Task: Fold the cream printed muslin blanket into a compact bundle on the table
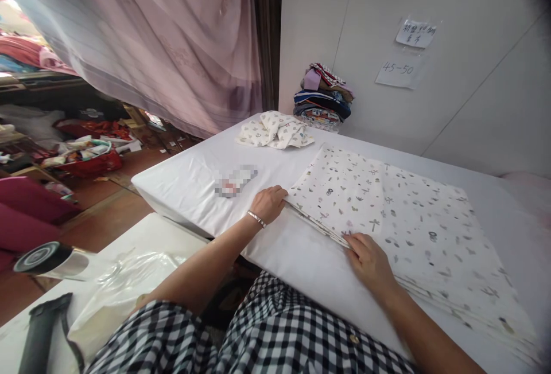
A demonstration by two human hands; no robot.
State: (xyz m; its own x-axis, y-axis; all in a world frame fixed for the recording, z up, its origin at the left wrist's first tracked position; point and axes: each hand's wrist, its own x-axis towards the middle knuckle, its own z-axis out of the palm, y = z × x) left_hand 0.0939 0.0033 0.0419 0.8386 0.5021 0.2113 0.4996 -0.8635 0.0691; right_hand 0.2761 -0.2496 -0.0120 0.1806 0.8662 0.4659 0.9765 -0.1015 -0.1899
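A white cloth point(430, 225) with small plant and figure prints lies in layers along the table. Its left part is folded over, forming a smaller panel point(340, 190) on top. At that panel's near left corner, my left hand point(270, 204) pinches the layered edge between thumb and fingers; a bracelet circles this wrist. My right hand point(368, 259) grips the near edge of the same cloth further right, thumb on top and fingers partly hidden underneath. Left of the cloth lies a small item point(235, 182), blurred out by pixelation.
A crumpled printed cloth point(275, 130) sits at the table's far side, near a stack of folded fabrics point(322, 98) by the wall. On the left, a side table point(172, 233) carries a clear bottle point(75, 262) and plastic wrapping point(124, 276). A pink curtain point(193, 35) hangs behind.
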